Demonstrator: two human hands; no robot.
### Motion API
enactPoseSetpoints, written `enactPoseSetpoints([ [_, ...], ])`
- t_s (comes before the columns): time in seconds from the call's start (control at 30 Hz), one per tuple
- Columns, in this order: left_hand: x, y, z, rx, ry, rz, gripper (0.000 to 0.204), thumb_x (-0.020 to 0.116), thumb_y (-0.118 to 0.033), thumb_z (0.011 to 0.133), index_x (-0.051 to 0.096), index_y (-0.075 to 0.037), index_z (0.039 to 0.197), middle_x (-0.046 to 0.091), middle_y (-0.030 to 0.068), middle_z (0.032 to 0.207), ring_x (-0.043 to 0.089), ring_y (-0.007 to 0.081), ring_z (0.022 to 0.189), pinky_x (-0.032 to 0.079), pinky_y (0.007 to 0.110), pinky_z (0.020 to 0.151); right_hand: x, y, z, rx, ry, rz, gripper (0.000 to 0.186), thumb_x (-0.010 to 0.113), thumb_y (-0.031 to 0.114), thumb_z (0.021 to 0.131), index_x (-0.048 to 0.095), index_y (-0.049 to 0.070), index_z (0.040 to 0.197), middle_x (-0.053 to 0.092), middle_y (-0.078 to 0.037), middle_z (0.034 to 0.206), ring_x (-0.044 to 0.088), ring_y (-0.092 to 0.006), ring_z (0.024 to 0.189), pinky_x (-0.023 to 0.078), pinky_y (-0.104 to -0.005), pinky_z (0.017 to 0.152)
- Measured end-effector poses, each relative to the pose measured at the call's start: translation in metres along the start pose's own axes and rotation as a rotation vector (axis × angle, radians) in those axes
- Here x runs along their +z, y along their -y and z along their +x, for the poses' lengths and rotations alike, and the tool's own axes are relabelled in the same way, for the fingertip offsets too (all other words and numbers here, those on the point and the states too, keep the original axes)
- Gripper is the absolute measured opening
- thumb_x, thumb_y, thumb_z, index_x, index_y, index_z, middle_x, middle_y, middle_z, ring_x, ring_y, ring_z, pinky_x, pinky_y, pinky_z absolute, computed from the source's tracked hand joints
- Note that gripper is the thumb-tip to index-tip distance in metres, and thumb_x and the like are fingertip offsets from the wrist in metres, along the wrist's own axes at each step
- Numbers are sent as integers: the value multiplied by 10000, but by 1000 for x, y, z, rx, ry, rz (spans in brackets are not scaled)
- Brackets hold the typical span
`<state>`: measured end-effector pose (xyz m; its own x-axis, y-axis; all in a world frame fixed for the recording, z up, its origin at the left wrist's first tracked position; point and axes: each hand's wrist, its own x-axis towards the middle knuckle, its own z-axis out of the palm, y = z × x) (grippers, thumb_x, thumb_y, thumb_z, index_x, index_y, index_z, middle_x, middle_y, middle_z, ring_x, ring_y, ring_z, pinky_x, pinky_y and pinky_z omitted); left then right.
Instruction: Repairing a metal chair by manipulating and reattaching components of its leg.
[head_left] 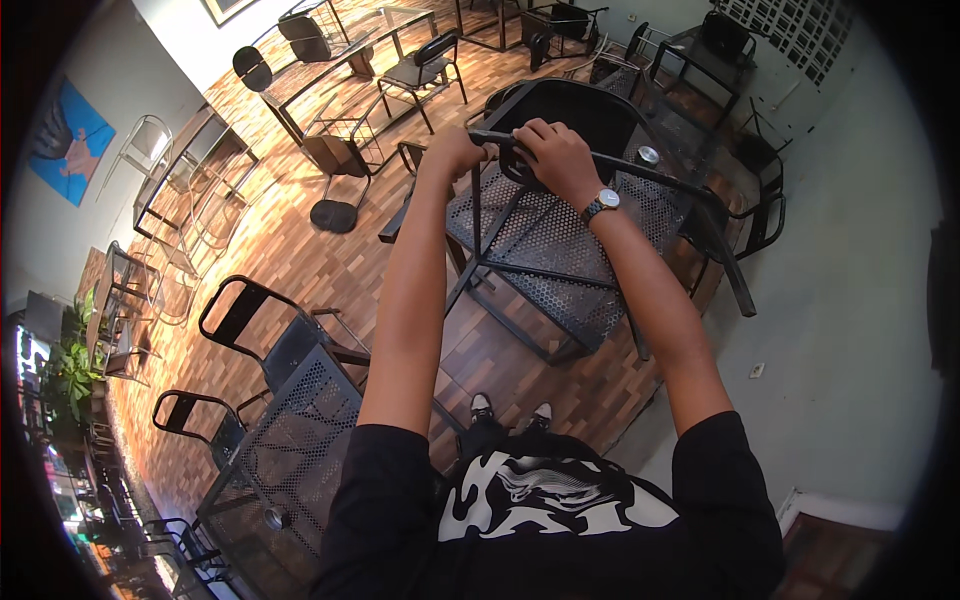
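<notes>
My left hand (458, 152) is closed on a black metal frame (680, 192) near its upper left corner. To its right, my right hand (560, 155), with a watch on the wrist, has its fingers curled over the same bar. Thin bars of the frame run down and across above a black perforated metal tabletop (540, 230). A black seat or chair back (585, 105) lies just beyond my hands, and a small round metal piece (647, 156) shows to their right.
Black chairs (250, 320) and a second perforated table (275, 450) stand at lower left. More chairs and tables (420, 70) fill the back, some chairs tipped or stacked. A pale wall (830, 300) runs along the right; plants (75, 360) are at the left.
</notes>
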<state>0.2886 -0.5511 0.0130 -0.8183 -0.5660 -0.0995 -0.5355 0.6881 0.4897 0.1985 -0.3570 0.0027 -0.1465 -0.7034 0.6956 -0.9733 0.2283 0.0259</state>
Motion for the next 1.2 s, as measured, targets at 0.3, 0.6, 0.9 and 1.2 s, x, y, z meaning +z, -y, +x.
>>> enactPoseSetpoints([
  [0.3,3,-11,-10,5,-36,16,413,735,-368,732,692,33,820,686,182,751,690,306,702,535,405,639,-6,-18,-11,-48,-13,-70,213,678,247,854,627,126,1021,597,-13,979,605,-230,854,510,-362,707],
  [0.6,11,-3,3,-62,-33,92,436,724,-409,764,710,-6,930,710,189,920,700,313,871,562,426,751,25,5,17,-141,-140,-82,143,644,193,821,590,142,944,574,-12,912,588,-218,816,487,-353,683],
  [0.9,1,-7,-8,-11,-1,-10,371,697,-300,755,691,48,882,689,222,792,689,329,720,530,418,628,8,-5,4,-192,-111,-67,162,607,147,835,600,150,997,593,-10,1022,602,-220,885,508,-350,752],
  [1.2,8,-2,-2,-21,-31,19,382,700,-335,749,697,28,870,686,194,758,691,307,702,535,407,633,-3,-23,-8,-217,-53,-142,158,586,127,835,579,113,992,578,-43,1035,592,-230,892,502,-353,739],
])
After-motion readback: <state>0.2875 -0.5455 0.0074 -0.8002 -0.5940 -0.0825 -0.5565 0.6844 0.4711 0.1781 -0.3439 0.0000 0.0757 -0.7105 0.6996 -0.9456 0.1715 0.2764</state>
